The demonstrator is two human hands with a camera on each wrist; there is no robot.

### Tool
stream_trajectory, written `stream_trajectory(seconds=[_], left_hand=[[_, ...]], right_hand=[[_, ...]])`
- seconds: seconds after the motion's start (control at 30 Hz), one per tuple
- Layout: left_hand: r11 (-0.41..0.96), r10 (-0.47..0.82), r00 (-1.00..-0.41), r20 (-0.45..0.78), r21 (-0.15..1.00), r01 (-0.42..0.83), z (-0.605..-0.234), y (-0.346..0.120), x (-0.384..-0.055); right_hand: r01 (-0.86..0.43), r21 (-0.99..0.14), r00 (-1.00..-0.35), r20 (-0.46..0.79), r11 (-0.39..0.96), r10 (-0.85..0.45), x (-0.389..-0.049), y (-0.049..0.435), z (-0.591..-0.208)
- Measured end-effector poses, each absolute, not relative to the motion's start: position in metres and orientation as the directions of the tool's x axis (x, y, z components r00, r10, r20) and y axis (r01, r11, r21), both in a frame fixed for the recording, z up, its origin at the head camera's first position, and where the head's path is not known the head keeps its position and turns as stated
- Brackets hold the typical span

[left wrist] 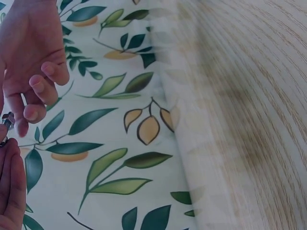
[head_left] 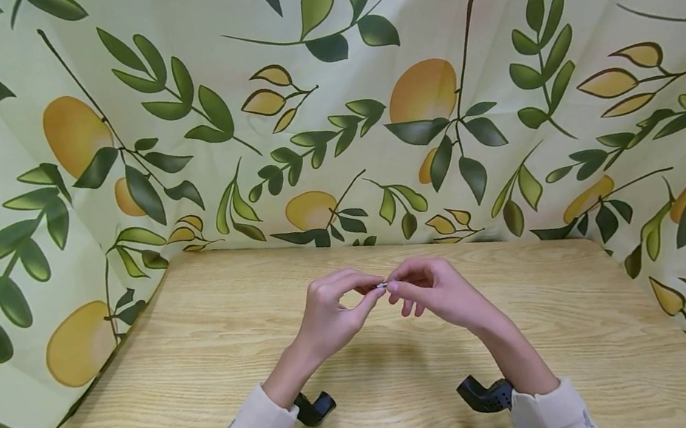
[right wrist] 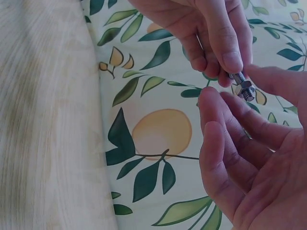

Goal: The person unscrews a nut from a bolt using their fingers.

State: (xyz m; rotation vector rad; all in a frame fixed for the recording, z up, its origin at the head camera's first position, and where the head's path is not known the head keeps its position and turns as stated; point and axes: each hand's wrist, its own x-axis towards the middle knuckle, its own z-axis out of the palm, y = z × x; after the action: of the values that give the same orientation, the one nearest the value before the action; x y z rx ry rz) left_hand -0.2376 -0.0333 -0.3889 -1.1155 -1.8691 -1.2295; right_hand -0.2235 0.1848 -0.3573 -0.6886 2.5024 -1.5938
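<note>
Two hands come first: the left hand pinches a small bolt, and the right hand has bent fingers close by, but I can't tell if they grip it. The bolt should be light, hard and a bit slippery, so hold it away from its nut. It looks shiny gray, with ridges. Under it is the desk, then leafy cloth behind.
</note>
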Motion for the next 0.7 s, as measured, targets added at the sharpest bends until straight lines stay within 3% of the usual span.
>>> stream_trajectory(seconds=[0.7], left_hand=[[0.222,0.306,-0.451,0.838,0.397,0.89,-0.3883,-0.0334,-0.2371]], right_hand=[[-0.323,-0.874,-0.897,0.16,0.363,-0.412,-0.2235,0.1876,-0.3558]])
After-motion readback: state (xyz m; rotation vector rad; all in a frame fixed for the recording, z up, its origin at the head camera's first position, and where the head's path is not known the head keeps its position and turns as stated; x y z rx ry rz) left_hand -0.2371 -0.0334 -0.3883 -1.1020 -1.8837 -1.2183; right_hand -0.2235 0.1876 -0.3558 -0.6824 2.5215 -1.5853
